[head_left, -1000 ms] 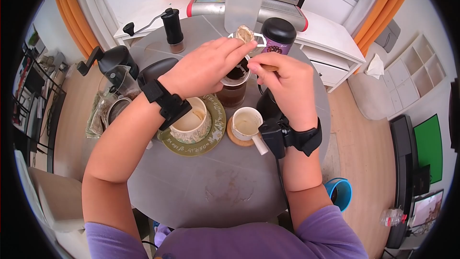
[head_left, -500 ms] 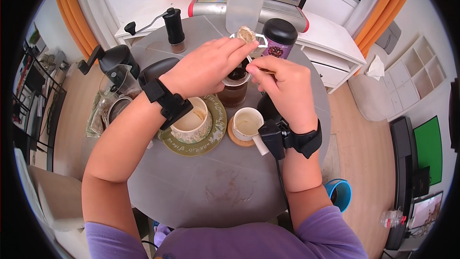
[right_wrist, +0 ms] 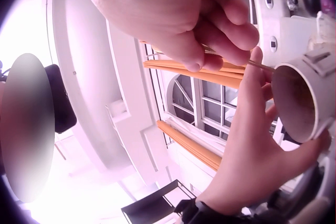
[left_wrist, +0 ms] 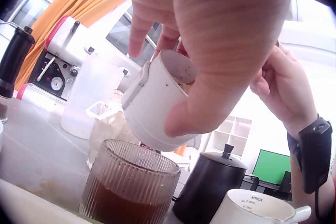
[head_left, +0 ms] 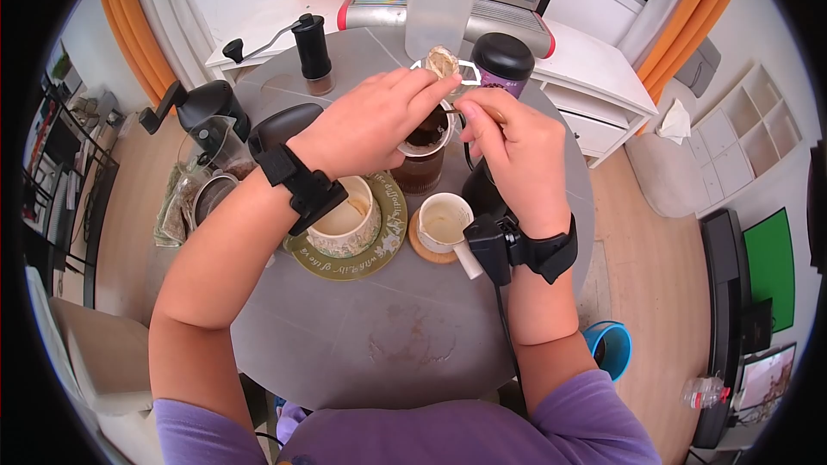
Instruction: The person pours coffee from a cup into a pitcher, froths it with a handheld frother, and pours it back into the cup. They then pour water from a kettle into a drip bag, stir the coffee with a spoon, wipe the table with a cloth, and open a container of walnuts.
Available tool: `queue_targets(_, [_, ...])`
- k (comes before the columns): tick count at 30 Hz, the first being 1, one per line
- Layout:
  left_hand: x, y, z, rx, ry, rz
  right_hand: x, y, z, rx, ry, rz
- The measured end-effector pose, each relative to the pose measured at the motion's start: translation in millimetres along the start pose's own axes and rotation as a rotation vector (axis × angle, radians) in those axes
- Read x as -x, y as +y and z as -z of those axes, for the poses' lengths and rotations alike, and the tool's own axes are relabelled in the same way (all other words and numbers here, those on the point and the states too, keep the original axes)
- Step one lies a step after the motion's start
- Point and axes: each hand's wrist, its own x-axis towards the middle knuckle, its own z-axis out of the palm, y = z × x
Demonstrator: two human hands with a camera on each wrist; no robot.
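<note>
My left hand (head_left: 370,125) grips a white cylindrical cup (left_wrist: 155,103), thumb along its side. The cup leans with its mouth toward my right hand; dark residue shows inside in the head view. Below it stands a ribbed glass (left_wrist: 128,182) part filled with brown liquid. My right hand (head_left: 521,138) pinches a thin brown stick-like utensil (right_wrist: 261,66) whose far end reaches into the cup's mouth. That end is hidden in the head view. Just beyond the left fingertips sits a used-looking paper filter (head_left: 443,63) on a white-rimmed holder.
Nearer me are a patterned cup (head_left: 345,237) on a green plate (head_left: 392,245) and a white handled measuring cup (head_left: 444,222) on a wooden coaster. A black kettle (left_wrist: 210,184) stands right of the glass. Behind are a plastic jug (head_left: 439,9), a black-lidded jar (head_left: 502,60) and a hand grinder (head_left: 312,47).
My right hand has shifted and turned slightly, moving the utensil about at the cup's mouth. My left hand and the cup stay nearly still.
</note>
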Motion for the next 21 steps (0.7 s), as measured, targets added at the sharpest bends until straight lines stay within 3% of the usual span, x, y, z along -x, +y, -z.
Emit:
queue_targets(5, [-0.1, 0.1, 0.4, 0.002, 0.012, -0.005, -0.1, -2.7, 0.8, 0.001, -0.056, -0.025])
queue_targets(10, [-0.2, 0.7, 0.5, 0.001, 0.021, -0.004, -0.9, 0.3, -3.0, 0.126, -0.001, 0.087])
queue_targets(17, [0.7, 0.0, -0.2, -0.002, 0.005, -0.003, -0.2, -0.7, -4.0, 0.038, -0.070, 0.028])
queue_targets(19, [1.2, 0.0, -0.6, -0.004, 0.001, -0.003, -1.3, 0.6, -4.3, 0.210, -0.015, 0.109])
queue_targets(21, [0.6, -0.2, -1.1, 0.007, 0.015, -0.001, -1.3, 0.0, -4.0, 0.202, 0.000, 0.122])
